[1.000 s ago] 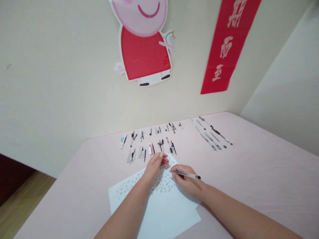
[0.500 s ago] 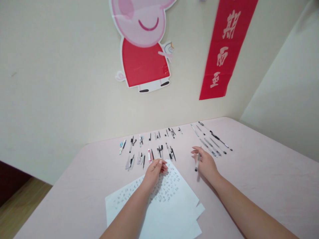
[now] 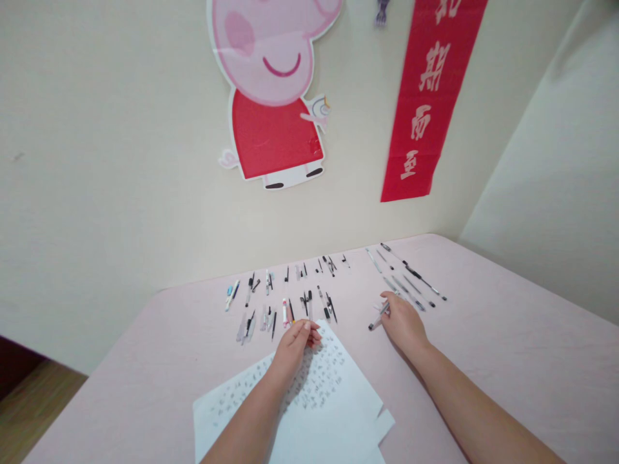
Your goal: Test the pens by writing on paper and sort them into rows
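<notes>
My right hand (image 3: pixel 403 321) is closed around a clear pen with a dark end (image 3: pixel 378 317), held low over the table to the left of a row of pens. My left hand (image 3: pixel 296 341) rests over the top of the written paper (image 3: pixel 333 412), its fingers curled in; whether anything is in them is hidden. Handwritten marks cover the upper part of the top sheet. Just beyond my right hand lie several whole pens (image 3: pixel 411 294) side by side. Past my left hand are small groups of pen parts, among them a pink and white pen (image 3: pixel 285 312).
The pink table (image 3: pixel 522 361) meets the wall at its back edge. More pen parts (image 3: pixel 249 327) lie in two rows at the left and middle. A cartoon pig cutout (image 3: pixel 275 132) and a red banner (image 3: pixel 425 109) hang on the wall.
The pen in my right hand has swung from steep to flatter, its dark end now pointing left. My left hand stays over the paper. The whole view has shifted slightly.
</notes>
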`<state>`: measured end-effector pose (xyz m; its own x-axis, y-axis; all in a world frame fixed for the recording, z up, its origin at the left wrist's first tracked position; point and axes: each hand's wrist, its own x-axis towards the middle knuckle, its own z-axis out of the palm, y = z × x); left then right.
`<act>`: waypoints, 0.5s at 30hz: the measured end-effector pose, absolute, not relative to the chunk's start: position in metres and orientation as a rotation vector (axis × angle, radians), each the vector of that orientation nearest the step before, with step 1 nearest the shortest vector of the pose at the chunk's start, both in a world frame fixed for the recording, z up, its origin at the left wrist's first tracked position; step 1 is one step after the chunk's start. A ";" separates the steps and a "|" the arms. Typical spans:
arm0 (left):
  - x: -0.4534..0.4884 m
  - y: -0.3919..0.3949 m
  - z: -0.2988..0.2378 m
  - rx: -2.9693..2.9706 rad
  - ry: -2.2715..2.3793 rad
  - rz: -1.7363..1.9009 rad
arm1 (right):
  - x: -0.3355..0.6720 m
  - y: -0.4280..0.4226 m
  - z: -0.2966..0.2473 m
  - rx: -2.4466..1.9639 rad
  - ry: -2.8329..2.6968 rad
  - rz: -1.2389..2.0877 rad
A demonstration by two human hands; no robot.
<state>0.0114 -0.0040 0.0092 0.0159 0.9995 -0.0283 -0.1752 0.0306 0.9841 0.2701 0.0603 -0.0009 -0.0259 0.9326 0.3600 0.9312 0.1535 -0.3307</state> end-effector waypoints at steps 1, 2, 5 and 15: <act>0.011 -0.004 0.009 1.067 1.085 1.252 | 0.270 0.060 0.000 -1.779 -1.957 0.009; 0.011 -0.004 0.009 1.070 1.089 1.248 | 0.269 0.059 0.001 -1.787 -1.963 0.012; 0.011 -0.004 0.010 1.089 1.104 1.237 | 0.265 0.057 0.004 -1.776 -1.956 0.038; 0.013 -0.007 0.015 1.209 1.109 1.152 | 0.213 0.019 0.019 -1.160 -2.006 0.526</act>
